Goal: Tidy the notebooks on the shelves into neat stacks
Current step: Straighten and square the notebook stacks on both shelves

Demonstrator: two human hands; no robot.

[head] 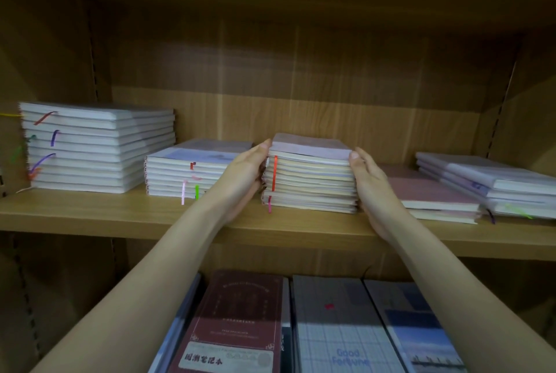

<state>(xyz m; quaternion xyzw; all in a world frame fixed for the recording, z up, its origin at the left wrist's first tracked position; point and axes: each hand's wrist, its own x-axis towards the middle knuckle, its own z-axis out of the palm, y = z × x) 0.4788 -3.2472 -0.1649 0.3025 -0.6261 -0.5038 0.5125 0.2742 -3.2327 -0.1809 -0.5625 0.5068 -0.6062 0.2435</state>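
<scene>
The left hand (246, 168) and right hand (371, 180) press flat against opposite sides of the middle stack (310, 174), near the shelf's (120, 213) front edge. The fingers lie fairly straight, squeezing rather than gripping. Uneven pressure could buckle the stack, or nudge it into the pink notebook (427, 189) touching its right side.

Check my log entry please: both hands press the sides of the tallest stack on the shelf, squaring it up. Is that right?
Not quite. The hands, left and right, press the sides of the middle stack, but the tallest stack sits untouched at the shelf's far left, as the head view shows.
</scene>
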